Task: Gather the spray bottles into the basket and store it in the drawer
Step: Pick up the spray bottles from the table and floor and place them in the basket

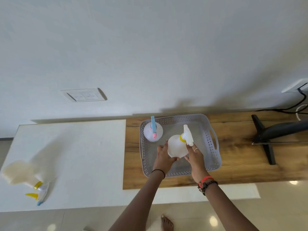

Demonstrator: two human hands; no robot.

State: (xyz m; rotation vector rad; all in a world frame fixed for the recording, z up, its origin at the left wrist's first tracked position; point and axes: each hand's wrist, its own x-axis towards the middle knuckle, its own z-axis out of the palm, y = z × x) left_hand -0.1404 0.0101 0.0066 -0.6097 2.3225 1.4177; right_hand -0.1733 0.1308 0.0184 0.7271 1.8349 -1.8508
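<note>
our left hand (pixel 164 157) and right hand (pixel 195 155) grip the yellow-collared spray bottle (pixel 176 145), tilted over the grey basket (pixel 215 157). a blue-topped spray bottle (pixel 153 132) stands in the basket's upper-left corner. a third bottle (pixel 22 172) lies at lower left on the white worktop (pixel 83 155).

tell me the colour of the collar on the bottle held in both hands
Yellow collar on the translucent white round spray bottle; head view.
</note>
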